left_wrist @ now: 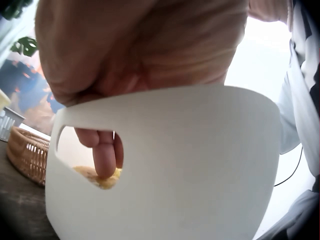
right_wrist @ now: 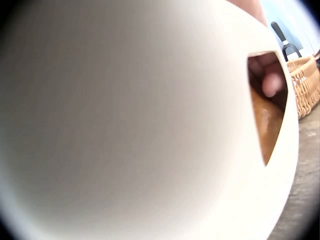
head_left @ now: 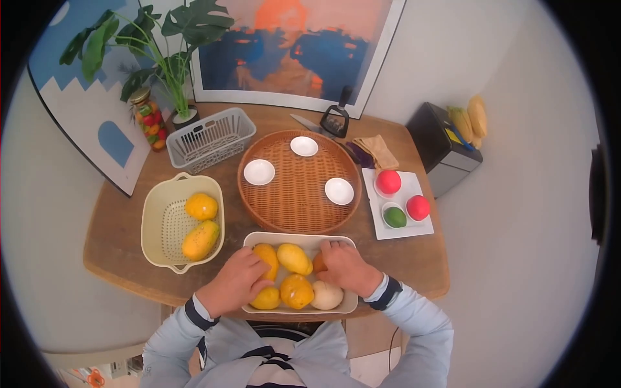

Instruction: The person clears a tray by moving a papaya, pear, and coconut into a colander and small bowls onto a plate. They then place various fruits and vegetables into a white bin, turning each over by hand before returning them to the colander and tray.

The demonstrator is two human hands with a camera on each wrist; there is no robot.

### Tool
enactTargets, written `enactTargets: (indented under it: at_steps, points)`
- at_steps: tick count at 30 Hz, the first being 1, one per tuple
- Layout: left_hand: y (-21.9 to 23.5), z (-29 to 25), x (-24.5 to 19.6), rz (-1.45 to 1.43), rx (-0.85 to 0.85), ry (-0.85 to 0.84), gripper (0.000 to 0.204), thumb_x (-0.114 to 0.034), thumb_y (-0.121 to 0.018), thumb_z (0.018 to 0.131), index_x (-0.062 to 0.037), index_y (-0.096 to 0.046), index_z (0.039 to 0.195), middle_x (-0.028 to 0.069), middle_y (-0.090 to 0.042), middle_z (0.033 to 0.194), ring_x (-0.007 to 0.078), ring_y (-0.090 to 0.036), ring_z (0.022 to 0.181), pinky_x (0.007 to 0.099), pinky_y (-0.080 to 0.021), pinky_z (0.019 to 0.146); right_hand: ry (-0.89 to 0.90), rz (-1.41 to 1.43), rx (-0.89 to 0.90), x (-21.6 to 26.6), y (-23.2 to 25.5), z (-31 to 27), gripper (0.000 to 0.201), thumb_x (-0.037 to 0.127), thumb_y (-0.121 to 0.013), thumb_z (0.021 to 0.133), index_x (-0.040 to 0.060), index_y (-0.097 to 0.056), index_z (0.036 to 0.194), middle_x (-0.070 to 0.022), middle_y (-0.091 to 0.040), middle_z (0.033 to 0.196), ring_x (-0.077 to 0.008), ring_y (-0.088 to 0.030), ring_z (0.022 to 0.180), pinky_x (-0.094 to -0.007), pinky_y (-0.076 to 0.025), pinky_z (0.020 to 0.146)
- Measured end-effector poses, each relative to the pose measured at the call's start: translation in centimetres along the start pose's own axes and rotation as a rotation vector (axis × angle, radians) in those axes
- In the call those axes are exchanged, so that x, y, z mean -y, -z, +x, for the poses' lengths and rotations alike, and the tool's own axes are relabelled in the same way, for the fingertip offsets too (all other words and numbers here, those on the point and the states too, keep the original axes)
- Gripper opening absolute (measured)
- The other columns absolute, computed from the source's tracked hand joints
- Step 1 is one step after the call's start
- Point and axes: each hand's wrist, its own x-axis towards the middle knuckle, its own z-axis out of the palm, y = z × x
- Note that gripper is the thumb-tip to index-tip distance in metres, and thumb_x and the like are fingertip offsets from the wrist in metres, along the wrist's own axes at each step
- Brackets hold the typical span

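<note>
A white bin [head_left: 299, 237] at the table's front edge holds several yellow fruits, among them a yellow fruit [head_left: 294, 258] at the back and a pale round one [head_left: 327, 295] at front right. The left hand [head_left: 238, 278] reaches over the bin's left side, its fingers and thumb round a yellow mango [head_left: 267, 258]. Over the right side, the right hand [head_left: 347, 266] grips an orange-brown fruit [head_left: 319, 262], mostly hidden beneath it. Through the bin's handle holes, fingers [left_wrist: 104, 157] show against a yellow fruit in the left wrist view, and a fingertip [right_wrist: 272, 85] above an orange fruit [right_wrist: 267, 125] in the right.
Behind the bin, a round wicker tray [head_left: 291, 210] bears three white dishes. A cream basket [head_left: 152, 223] with two yellow fruits stands left, a grey basket [head_left: 210, 139] behind it. To the right lie a white plate [head_left: 383, 226] with red and green items and a folded cloth [head_left: 376, 152].
</note>
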Motion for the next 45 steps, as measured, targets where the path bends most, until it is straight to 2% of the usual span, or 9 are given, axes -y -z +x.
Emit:
enactTargets:
  at_steps: [7, 10, 13, 22, 27, 33, 36, 41, 45]
  points:
    - [0.9, 0.6, -0.7, 0.031, 0.142, 0.007, 0.025, -0.019, -0.074, 0.082, -0.002, -0.065, 0.096, 0.0136, -0.061, 0.09, 0.0332, -0.055, 0.091, 0.0419, -0.047, 0.082, -0.041, -0.042, -0.018, 0.7, 0.1, -0.8, 0.039, 0.018, -0.076, 0.071, -0.0017, -0.055, 0.098, -0.0201, -0.066, 0.09, -0.0353, -0.065, 0.09, -0.0441, -0.052, 0.081]
    - [0.9, 0.7, -0.4, -0.05, 0.108, 0.022, 0.026, -0.016, -0.073, 0.083, -0.001, -0.065, 0.103, 0.0144, -0.061, 0.09, 0.0333, -0.056, 0.088, 0.0415, -0.048, 0.079, 0.0, -0.061, -0.03, 0.8, 0.5, -1.5, 0.039, 0.021, -0.076, 0.075, 0.0019, -0.056, 0.102, -0.0192, -0.065, 0.104, -0.0382, -0.062, 0.099, -0.0439, -0.051, 0.085]
    - [2.1, 0.9, -0.4, -0.128, 0.021, 0.089, 0.025, -0.013, -0.071, 0.083, -0.0008, -0.064, 0.103, 0.0153, -0.061, 0.09, 0.0351, -0.056, 0.087, 0.0432, -0.048, 0.077, 0.085, -0.014, -0.124, 2.2, 3.2, -2.2, 0.037, 0.019, -0.075, 0.078, 0.0038, -0.058, 0.108, -0.0168, -0.063, 0.109, -0.0372, -0.06, 0.103, -0.0446, -0.05, 0.088]
    - [2.7, 0.0, 0.2, -0.136, -0.04, 0.141, 0.026, -0.008, -0.07, 0.082, -0.0008, -0.065, 0.106, 0.0164, -0.062, 0.093, 0.0355, -0.058, 0.09, 0.042, -0.049, 0.078, 0.487, 0.151, 0.154, 5.6, 2.8, -2.4, 0.052, 0.016, -0.076, 0.077, 0.01, -0.056, 0.125, -0.0136, -0.059, 0.12, -0.0328, -0.058, 0.11, -0.0448, -0.045, 0.089]
    - [2.7, -1.1, 0.2, -0.197, -0.085, 0.11, 0.024, -0.01, -0.07, 0.084, -0.0001, -0.065, 0.105, 0.0173, -0.062, 0.097, 0.0366, -0.058, 0.094, 0.0431, -0.049, 0.082, 0.458, 0.082, 0.229, 5.0, 2.9, -1.2, 0.049, 0.016, -0.073, 0.079, 0.0109, -0.057, 0.125, -0.0096, -0.061, 0.118, -0.0303, -0.058, 0.109, -0.0439, -0.045, 0.088]
    - [6.0, -3.6, 4.2, 0.214, -0.126, 0.403, 0.039, -0.019, -0.074, 0.084, -0.0005, -0.062, 0.117, 0.0198, -0.062, 0.108, 0.0384, -0.059, 0.097, 0.0445, -0.048, 0.086, 0.36, 0.11, 0.149, 2.7, 2.9, -1.5, 0.044, 0.018, -0.074, 0.079, 0.0073, -0.062, 0.119, -0.011, -0.065, 0.112, -0.0316, -0.06, 0.105, -0.043, -0.046, 0.093]
    - [7.7, -4.4, 7.2, 0.315, 0.135, 0.562, 0.049, -0.025, -0.074, 0.084, 0.0017, -0.058, 0.122, 0.0229, -0.06, 0.115, 0.0407, -0.059, 0.103, 0.0454, -0.047, 0.09, 0.333, 0.166, 0.131, 2.7, 3.5, -1.8, 0.042, 0.021, -0.073, 0.082, 0.0041, -0.062, 0.118, -0.0135, -0.065, 0.11, -0.0328, -0.059, 0.107, -0.0434, -0.046, 0.094]
    - [8.1, -3.0, 14.2, 0.038, 0.43, 0.594, 0.054, -0.032, -0.074, 0.083, 0.0039, -0.058, 0.12, 0.0248, -0.064, 0.114, 0.0378, -0.062, 0.106, 0.0403, -0.049, 0.09, 0.28, 0.186, 0.116, 3.3, 4.4, -1.9, 0.038, 0.02, -0.072, 0.083, 0.0027, -0.062, 0.116, -0.0153, -0.065, 0.11, -0.035, -0.06, 0.105, -0.0433, -0.048, 0.092]
    - [8.1, -1.7, 14.7, -0.217, 0.544, 0.74, 0.056, -0.035, -0.076, 0.079, 0.0032, -0.06, 0.117, 0.0235, -0.067, 0.109, 0.035, -0.065, 0.102, 0.0387, -0.051, 0.085, 0.277, 0.199, 0.121, 3.7, 5.0, -1.8, 0.037, 0.018, -0.071, 0.084, 0.0025, -0.062, 0.116, -0.016, -0.066, 0.107, -0.036, -0.061, 0.103, -0.0428, -0.049, 0.092]
